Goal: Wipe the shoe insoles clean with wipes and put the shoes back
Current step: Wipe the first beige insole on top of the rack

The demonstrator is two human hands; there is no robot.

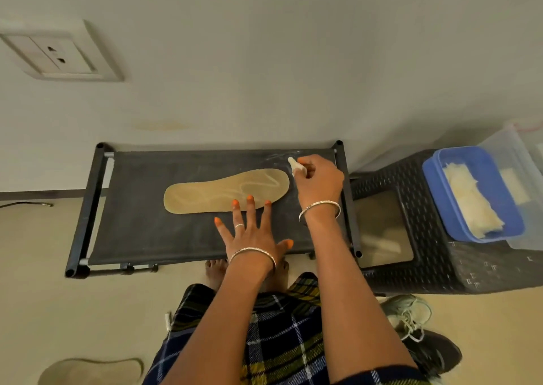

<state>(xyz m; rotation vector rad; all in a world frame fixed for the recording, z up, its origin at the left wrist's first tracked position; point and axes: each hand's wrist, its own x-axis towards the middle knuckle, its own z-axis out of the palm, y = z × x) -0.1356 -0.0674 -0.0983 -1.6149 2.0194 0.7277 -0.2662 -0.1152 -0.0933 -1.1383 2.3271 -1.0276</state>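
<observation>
- Right in the middle of the frame we see a tan insole (223,192) lying flat on the dark fabric top of a low black rack (141,232), its wider rounded end towards the right
- We see the left hand (252,235) laid flat on the fabric just below the insole, fingers straight and spread, grasping nothing; three fingertips rest on the insole's near edge
- We see the right hand (318,183) at the right end of the insole, fingers curled in and pinching a small wadded white wipe (296,165)
- The wipe sits just beside the insole's rounded end, over the upper right corner of the rack; we cannot tell whether it touches the insole or the fabric
- At the right of the frame we find a black woven stool (440,270) just beside the rack, and on its far right part a blue tub (430,179) holding a pile of white wipes (470,199)
- In the lower right corner we make out a pale laced shoe (408,314) and a dark shoe (435,352) on the floor, close together
- In the lower left corner a second insole (91,371) lies on the floor, well apart from the rack
- At the upper left a wall socket (55,55) sits on the pale wall
</observation>
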